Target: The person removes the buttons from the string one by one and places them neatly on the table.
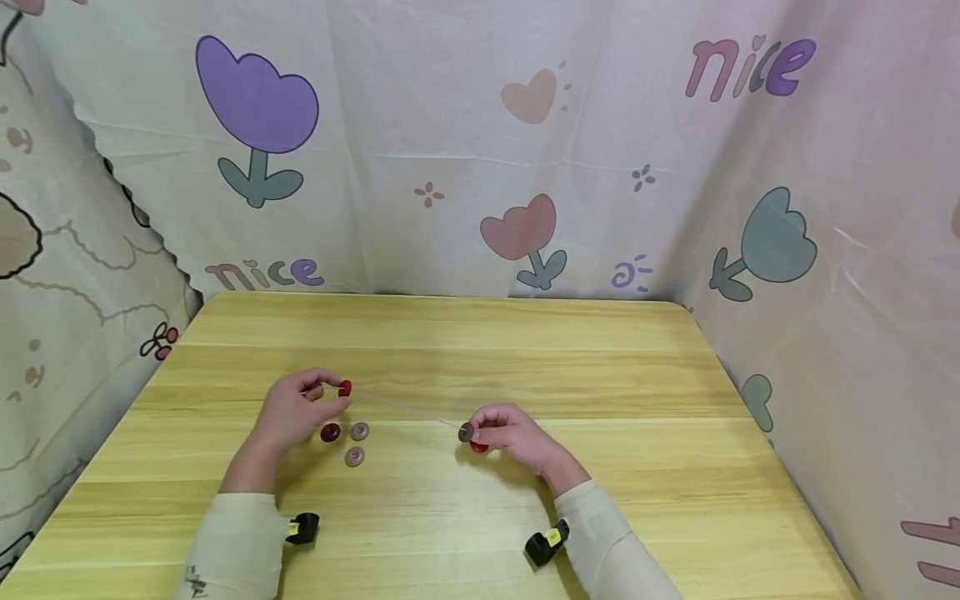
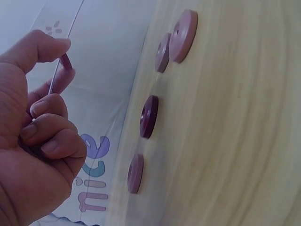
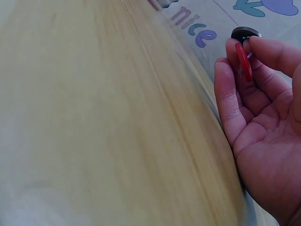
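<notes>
A thin white thread (image 1: 405, 407) runs taut between my two hands above the table. At its left end my left hand (image 1: 296, 404) pinches a red button (image 1: 345, 389) between thumb and forefinger, other fingers curled in, as the left wrist view shows. The thread passes along this button (image 2: 66, 61). My right hand (image 1: 513, 433) pinches a dark brown button (image 1: 466, 432) at the fingertips. A bright red button (image 3: 243, 62) hangs just below it, beside the fingers. Near my left hand lie a dark red button (image 1: 330, 432) and pinkish buttons (image 1: 355, 456), flat on the wood.
The light wooden table (image 1: 645, 375) reaches back to a printed cloth (image 1: 420, 100) hung behind and at both sides. One more pinkish button (image 2: 136, 173) shows in the left wrist view. A black wrist camera (image 1: 303, 528) sits on each sleeve.
</notes>
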A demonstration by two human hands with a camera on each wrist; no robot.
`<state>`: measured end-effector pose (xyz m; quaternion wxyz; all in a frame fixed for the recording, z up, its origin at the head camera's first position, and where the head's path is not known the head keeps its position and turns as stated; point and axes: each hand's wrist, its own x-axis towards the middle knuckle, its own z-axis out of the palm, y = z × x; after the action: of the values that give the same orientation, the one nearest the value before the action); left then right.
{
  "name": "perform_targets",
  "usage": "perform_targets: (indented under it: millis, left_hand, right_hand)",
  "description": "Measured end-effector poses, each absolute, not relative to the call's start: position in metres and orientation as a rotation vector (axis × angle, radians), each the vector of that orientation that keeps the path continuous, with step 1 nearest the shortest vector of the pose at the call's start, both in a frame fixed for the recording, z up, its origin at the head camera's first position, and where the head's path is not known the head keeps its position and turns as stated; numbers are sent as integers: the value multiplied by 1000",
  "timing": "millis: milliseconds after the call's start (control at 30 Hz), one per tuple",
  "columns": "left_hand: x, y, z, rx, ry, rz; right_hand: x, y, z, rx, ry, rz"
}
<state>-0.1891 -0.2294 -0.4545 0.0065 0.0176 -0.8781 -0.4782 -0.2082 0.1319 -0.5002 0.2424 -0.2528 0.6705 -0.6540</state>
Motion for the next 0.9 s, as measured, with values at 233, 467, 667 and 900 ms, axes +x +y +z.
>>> perform_targets:
  millis: [233, 467, 667, 900]
  left_hand:
    - [-185, -237, -452, 163, -2680, -1689]
    - [-182, -246, -449, 145, -2695, -1528]
    - [-180, -253, -450, 129, -2716, -1328]
    - [-177, -260, -452, 180, -2708, -1320]
  right_hand:
    - [-208, 132, -502, -690, 1823, -1795]
    - [-208, 132, -503, -690, 1828, -1798]
    - [-208, 132, -503, -687, 1820, -1803]
    - [-208, 132, -503, -683, 1828, -1798]
